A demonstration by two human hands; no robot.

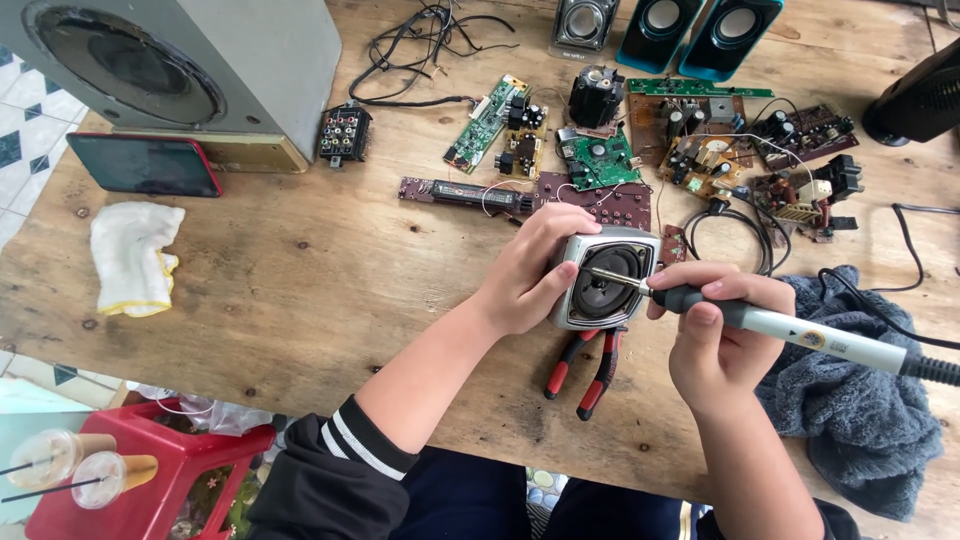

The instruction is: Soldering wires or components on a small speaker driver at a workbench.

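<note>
Both hands are being kept busy at the middle of the wooden table point(300, 290). The small silver speaker point(603, 278) is being gripped by the left hand point(525, 270), fingers curled over its top at 12 o'clock, probably so it's being kept from sliding. The soldering iron point(790, 328) is being pinched pen-style by the right hand point(715, 335), tip being poked in from 3 o'clock. Red pliers point(585, 368) are lying at 6 o'clock, circuit boards point(600, 160) at 12.
</note>
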